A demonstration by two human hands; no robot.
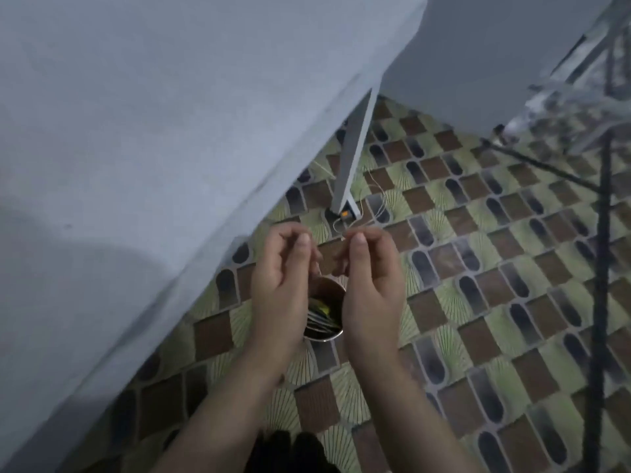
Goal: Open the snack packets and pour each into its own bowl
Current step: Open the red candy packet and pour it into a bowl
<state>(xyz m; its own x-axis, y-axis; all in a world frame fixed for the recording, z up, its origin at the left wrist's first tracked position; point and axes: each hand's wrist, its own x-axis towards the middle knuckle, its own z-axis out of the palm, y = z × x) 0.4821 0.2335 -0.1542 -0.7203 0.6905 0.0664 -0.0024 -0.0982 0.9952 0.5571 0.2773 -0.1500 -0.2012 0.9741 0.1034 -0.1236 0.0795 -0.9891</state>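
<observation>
A grey desk (136, 131) fills the left. Beside its edge, the left hand (283, 278) and right hand (370, 281) are raised over a steel bowl (324, 312) on the tiled floor (495, 268), fingers curled, seemingly pinching a packet, probably for tearing; the packet itself cannot be made out.

**Colours and patterns**

The floor (478, 233) carries a repeating tile pattern: brown rectangles, pale green patches with thin dark fan lines, and dark grey rounded-arch shapes, all outlined in light grey. The counter (136, 131) is plain pale grey-blue, and so is its leg (353, 155), which ends in a small orange spot. The metal cup (324, 308) is silvery with a dark inside, holding something yellow-green. The wall (495, 46) is plain pale grey.
</observation>
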